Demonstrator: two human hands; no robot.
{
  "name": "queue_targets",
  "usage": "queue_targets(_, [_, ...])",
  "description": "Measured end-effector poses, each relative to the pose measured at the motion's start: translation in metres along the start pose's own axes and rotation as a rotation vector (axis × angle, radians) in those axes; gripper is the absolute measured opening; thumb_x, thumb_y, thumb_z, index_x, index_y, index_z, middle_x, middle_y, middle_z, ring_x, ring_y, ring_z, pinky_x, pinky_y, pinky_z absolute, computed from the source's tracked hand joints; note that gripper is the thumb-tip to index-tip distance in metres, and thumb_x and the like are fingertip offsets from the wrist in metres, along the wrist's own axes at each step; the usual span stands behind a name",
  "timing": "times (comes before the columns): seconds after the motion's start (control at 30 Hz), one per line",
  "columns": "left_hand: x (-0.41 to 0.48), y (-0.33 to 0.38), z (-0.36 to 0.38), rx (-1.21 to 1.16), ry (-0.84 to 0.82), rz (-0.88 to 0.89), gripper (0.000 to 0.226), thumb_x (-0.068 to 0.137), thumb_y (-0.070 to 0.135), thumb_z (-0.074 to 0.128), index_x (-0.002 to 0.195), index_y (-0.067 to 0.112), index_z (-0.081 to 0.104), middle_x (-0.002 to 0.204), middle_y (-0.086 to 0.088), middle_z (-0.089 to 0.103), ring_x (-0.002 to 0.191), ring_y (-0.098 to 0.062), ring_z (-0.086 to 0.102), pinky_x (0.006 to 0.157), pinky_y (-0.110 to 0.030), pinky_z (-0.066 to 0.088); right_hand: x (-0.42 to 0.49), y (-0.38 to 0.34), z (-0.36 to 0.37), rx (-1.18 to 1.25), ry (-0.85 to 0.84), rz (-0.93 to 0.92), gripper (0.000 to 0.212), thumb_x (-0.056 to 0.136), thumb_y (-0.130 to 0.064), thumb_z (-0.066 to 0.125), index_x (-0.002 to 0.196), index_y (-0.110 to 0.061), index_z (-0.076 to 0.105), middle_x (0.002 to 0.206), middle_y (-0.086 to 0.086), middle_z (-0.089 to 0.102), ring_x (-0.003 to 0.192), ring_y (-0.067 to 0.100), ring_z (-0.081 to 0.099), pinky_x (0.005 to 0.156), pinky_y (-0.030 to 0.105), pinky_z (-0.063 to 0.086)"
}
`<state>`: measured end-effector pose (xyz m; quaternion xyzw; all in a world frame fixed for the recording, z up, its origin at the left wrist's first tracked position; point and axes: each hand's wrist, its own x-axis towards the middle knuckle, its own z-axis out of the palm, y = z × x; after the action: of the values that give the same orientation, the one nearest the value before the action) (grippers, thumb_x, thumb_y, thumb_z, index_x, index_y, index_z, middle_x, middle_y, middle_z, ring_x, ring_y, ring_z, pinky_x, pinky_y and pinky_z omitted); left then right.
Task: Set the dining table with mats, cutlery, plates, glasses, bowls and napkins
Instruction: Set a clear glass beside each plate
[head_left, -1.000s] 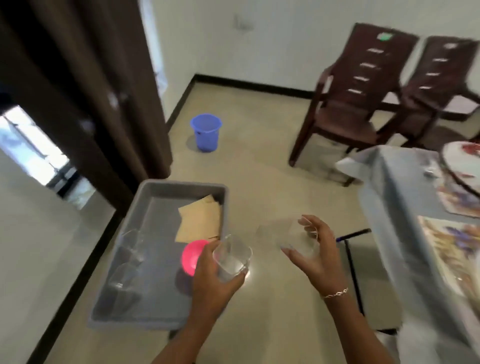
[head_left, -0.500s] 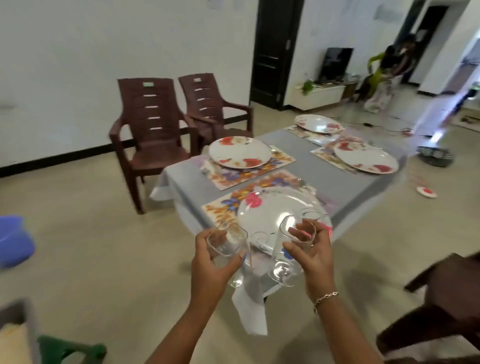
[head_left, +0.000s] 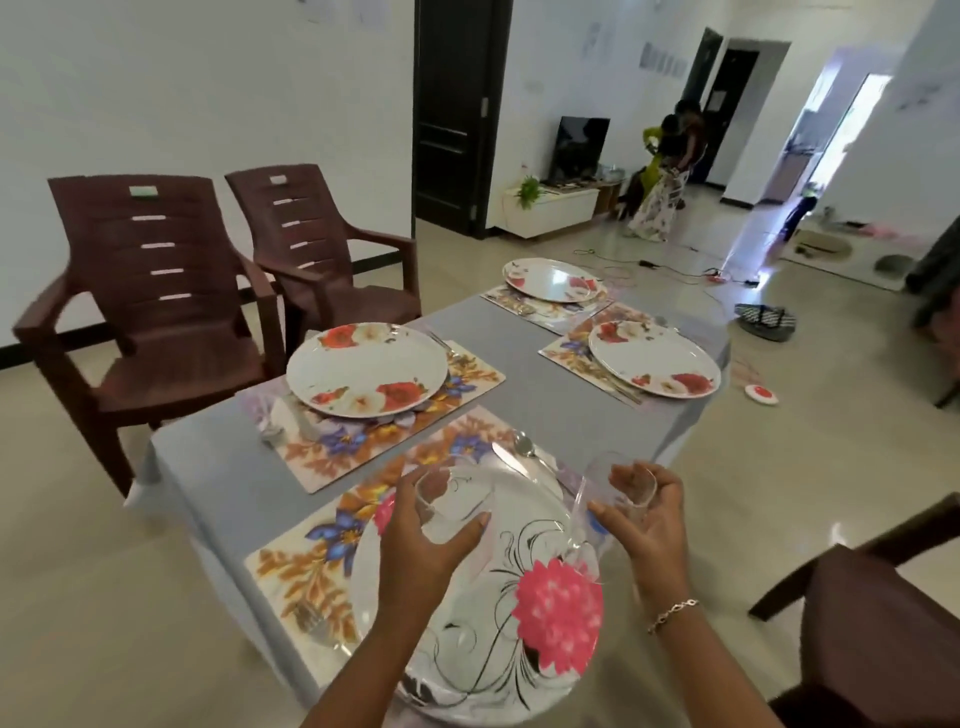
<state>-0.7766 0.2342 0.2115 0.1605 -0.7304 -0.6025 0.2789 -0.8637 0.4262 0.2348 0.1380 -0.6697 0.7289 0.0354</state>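
Note:
I carry two clear glasses over the near place setting. My left hand (head_left: 423, 535) grips one glass (head_left: 451, 501) above the nearest white plate with a pink flower (head_left: 519, 613). My right hand (head_left: 641, 519) grips the other glass (head_left: 618, 491) over that plate's right edge. The plate lies on a floral mat (head_left: 311, 561) on the grey-clothed table (head_left: 218, 467). A spoon (head_left: 527, 449) lies beyond the plate and a fork (head_left: 311, 621) to its left. Three more flowered plates (head_left: 366, 366) (head_left: 654, 361) (head_left: 550, 279) sit on mats farther along.
Two brown plastic chairs (head_left: 150, 312) (head_left: 317, 244) stand left of the table, and another chair (head_left: 878, 623) is at the lower right. A white napkin (head_left: 291, 415) lies by the far-left plate. People (head_left: 665, 171) stand in the background near a TV unit. Cables lie on the floor.
My view has swung from the grey tub on the floor to the table. I have come up close, and both hands with their glasses now hover over the nearest plate.

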Motion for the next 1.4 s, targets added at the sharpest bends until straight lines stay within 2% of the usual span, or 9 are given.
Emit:
queue_targets(0.23, [0.055, -0.013, 0.024, 0.081, 0.075, -0.065, 0.077, 0.052, 0.058, 0.073, 0.118, 0.028, 0.047, 0.113, 0.002, 0.063, 0.105, -0.017, 0.061, 0.089, -0.034, 0.052, 0.088, 0.041, 0.014, 0.039, -0.130, 0.042, 0.061, 0.060, -0.006, 0.080, 0.104, -0.025, 0.041, 0.109, 0.003, 0.053, 0.103, 0.013, 0.054, 0.073, 0.013, 0.052])
queue_targets(0.4, [0.074, -0.014, 0.043, 0.152, 0.178, -0.116, 0.077, 0.054, 0.049, 0.076, 0.121, 0.036, 0.042, 0.112, 0.014, 0.059, 0.103, -0.008, 0.057, 0.079, -0.008, 0.042, 0.152, 0.082, 0.042, -0.023, -0.304, 0.094, 0.061, 0.065, 0.001, 0.079, 0.104, -0.026, 0.041, 0.107, -0.002, 0.056, 0.102, 0.014, 0.054, 0.089, 0.019, 0.043])
queue_targets(0.5, [0.080, -0.010, 0.056, 0.185, 0.254, -0.154, 0.075, 0.059, 0.040, 0.082, 0.121, 0.041, 0.039, 0.110, 0.025, 0.055, 0.102, -0.002, 0.055, 0.077, -0.006, 0.040, 0.183, 0.105, 0.061, -0.091, -0.413, 0.113, 0.063, 0.065, 0.003, 0.079, 0.109, -0.019, 0.039, 0.105, -0.004, 0.055, 0.101, 0.015, 0.054, 0.085, 0.014, 0.041])
queue_targets(0.63, [0.082, -0.010, 0.073, 0.243, 0.349, -0.199, 0.072, 0.063, 0.027, 0.086, 0.120, 0.035, 0.042, 0.110, 0.019, 0.057, 0.102, -0.006, 0.056, 0.080, -0.011, 0.043, 0.208, 0.131, 0.083, -0.099, -0.509, 0.141, 0.063, 0.065, -0.002, 0.081, 0.109, -0.016, 0.038, 0.105, -0.002, 0.053, 0.103, 0.017, 0.052, 0.092, 0.025, 0.042])
queue_targets(0.73, [0.079, -0.007, 0.083, 0.248, 0.429, -0.241, 0.072, 0.057, 0.042, 0.084, 0.117, 0.032, 0.046, 0.107, 0.022, 0.057, 0.101, -0.005, 0.058, 0.076, -0.008, 0.044, 0.219, 0.145, 0.096, -0.072, -0.563, 0.157, 0.063, 0.065, 0.000, 0.080, 0.109, -0.013, 0.038, 0.110, 0.005, 0.053, 0.104, 0.018, 0.052, 0.095, 0.030, 0.042])
queue_targets(0.9, [0.069, -0.007, 0.093, 0.304, 0.519, -0.275, 0.082, 0.045, 0.066, 0.068, 0.118, 0.034, 0.046, 0.115, 0.011, 0.061, 0.105, -0.011, 0.059, 0.088, -0.027, 0.049, 0.228, 0.160, 0.109, -0.090, -0.667, 0.164, 0.066, 0.064, 0.003, 0.080, 0.111, -0.011, 0.036, 0.111, 0.007, 0.051, 0.106, 0.020, 0.050, 0.081, 0.008, 0.039])
queue_targets(1.1, [0.059, -0.003, 0.102, 0.322, 0.567, -0.282, 0.068, 0.047, 0.066, 0.067, 0.107, 0.046, 0.044, 0.110, 0.026, 0.056, 0.103, 0.000, 0.057, 0.080, -0.013, 0.045, 0.225, 0.161, 0.111, -0.119, -0.766, 0.190, 0.076, 0.064, -0.003, 0.081, 0.123, -0.008, 0.033, 0.120, 0.003, 0.048, 0.116, 0.020, 0.047, 0.094, 0.031, 0.041])
queue_targets(1.27, [0.066, 0.005, 0.115, 0.299, 0.522, -0.255, 0.068, 0.056, 0.047, 0.078, 0.113, 0.036, 0.044, 0.110, 0.017, 0.056, 0.106, -0.013, 0.055, 0.088, -0.026, 0.045, 0.227, 0.144, 0.083, -0.148, -0.779, 0.163, 0.084, 0.066, -0.010, 0.082, 0.131, -0.019, 0.030, 0.130, 0.003, 0.041, 0.117, 0.015, 0.041, 0.095, 0.024, 0.035])
queue_targets(1.4, [0.087, 0.003, 0.141, 0.269, 0.446, -0.190, 0.067, 0.064, 0.030, 0.083, 0.119, 0.027, 0.045, 0.113, 0.011, 0.058, 0.107, -0.011, 0.055, 0.086, -0.010, 0.041, 0.227, 0.133, 0.036, -0.170, -0.772, 0.113, 0.080, 0.063, -0.022, 0.079, 0.126, -0.028, 0.030, 0.125, 0.002, 0.043, 0.117, 0.014, 0.043, 0.085, 0.003, 0.036])
